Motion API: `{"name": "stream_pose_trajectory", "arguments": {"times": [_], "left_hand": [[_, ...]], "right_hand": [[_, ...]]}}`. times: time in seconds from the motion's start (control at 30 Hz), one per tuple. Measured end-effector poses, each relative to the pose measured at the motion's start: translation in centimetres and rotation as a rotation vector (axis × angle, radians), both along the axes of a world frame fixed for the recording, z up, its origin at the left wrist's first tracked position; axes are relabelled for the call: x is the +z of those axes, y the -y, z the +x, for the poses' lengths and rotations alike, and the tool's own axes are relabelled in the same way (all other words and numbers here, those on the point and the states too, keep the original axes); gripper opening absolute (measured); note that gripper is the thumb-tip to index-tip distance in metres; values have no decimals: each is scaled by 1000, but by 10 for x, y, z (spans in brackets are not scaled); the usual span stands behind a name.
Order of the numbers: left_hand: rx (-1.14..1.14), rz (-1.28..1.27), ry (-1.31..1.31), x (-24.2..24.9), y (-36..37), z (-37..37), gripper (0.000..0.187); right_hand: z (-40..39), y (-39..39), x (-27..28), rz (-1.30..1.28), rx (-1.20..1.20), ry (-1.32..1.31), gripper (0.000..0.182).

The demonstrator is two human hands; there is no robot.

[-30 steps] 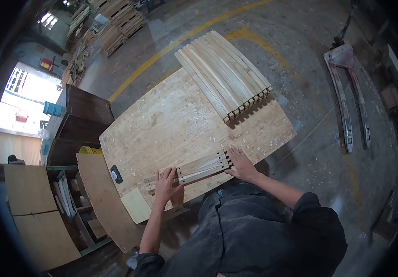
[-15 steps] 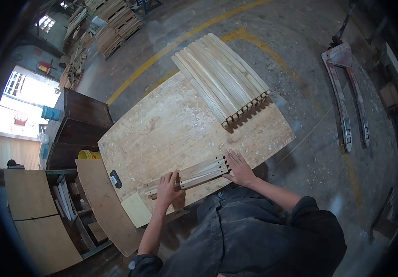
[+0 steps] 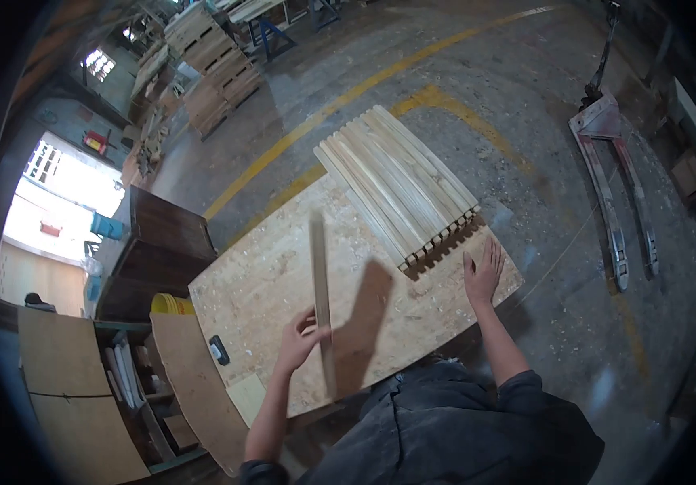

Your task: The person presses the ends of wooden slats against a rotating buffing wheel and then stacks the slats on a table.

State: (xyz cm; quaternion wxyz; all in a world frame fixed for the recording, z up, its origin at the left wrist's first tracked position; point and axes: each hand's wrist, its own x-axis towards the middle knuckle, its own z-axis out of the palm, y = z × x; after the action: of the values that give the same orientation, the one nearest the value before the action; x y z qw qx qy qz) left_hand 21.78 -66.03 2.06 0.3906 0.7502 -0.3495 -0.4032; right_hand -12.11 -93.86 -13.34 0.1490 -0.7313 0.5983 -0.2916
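Note:
In the head view my left hand [image 3: 302, 339] grips a bundle of wooden slats [image 3: 321, 283] near its lower part. The slats are raised over the worktable [image 3: 259, 267], edge-on to me, and cast a long shadow to their right. My right hand [image 3: 483, 273] is open, fingers stretched forward, close to the right edge of the tabletop. Just left of it is the near end of a stack of wooden slats [image 3: 400, 182], laid side by side with gaps showing at that end. The stack covers the far right part of the table.
A small black device [image 3: 218, 350] lies near the table's left edge, with a pale flat board [image 3: 247, 398] below it. A yellow bucket [image 3: 172, 304] and a dark cabinet [image 3: 162, 250] stand left. A pallet jack [image 3: 606, 162] is parked on the floor at right.
The slats that lay flat under both hands are now lifted and turned upright in my left hand. My right hand has left them and moved right, toward the stack's near end.

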Motion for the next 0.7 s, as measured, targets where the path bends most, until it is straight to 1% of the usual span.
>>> {"name": "stream_pose_trajectory", "arguments": {"times": [0.03, 0.07, 0.13, 0.2, 0.23, 0.27, 0.33, 0.37, 0.43, 0.5, 0.63, 0.7], "left_hand": [[61, -25, -172, -10, 24, 13, 58], [116, -52, -339, -21, 48, 26, 51], [330, -135, -408, -47, 102, 31, 41], [424, -188, -523, -67, 154, 37, 43], [405, -137, -539, -83, 174, 50, 46], [384, -155, -532, -93, 192, 57, 46], [409, -56, -667, -102, 225, 62, 51], [433, -59, -639, -100, 239, 57, 56], [411, -46, -617, -121, 256, 66, 58], [401, -38, -600, -121, 269, 64, 64], [412, -15, -596, -130, 273, 74, 67], [363, 33, -573, -131, 274, 80, 66]], "right_hand": [[8, 4, 3, -14, -50, -45, 80], [12, 5, 5, -18, -67, -15, 80], [7, 4, 5, -44, -37, -89, 80], [9, 4, 5, -77, -55, -63, 80], [8, 3, 9, -51, -44, -77, 80], [7, 3, 13, -26, -33, -93, 80], [6, 3, 16, -33, -44, -74, 80], [6, 3, 17, -17, -39, -69, 81], [4, 3, 20, -22, -48, -49, 81], [4, 4, 24, -13, -40, -33, 81], [4, 5, 26, 34, -26, -17, 80], [4, 5, 24, 14, -19, -31, 79]]}}
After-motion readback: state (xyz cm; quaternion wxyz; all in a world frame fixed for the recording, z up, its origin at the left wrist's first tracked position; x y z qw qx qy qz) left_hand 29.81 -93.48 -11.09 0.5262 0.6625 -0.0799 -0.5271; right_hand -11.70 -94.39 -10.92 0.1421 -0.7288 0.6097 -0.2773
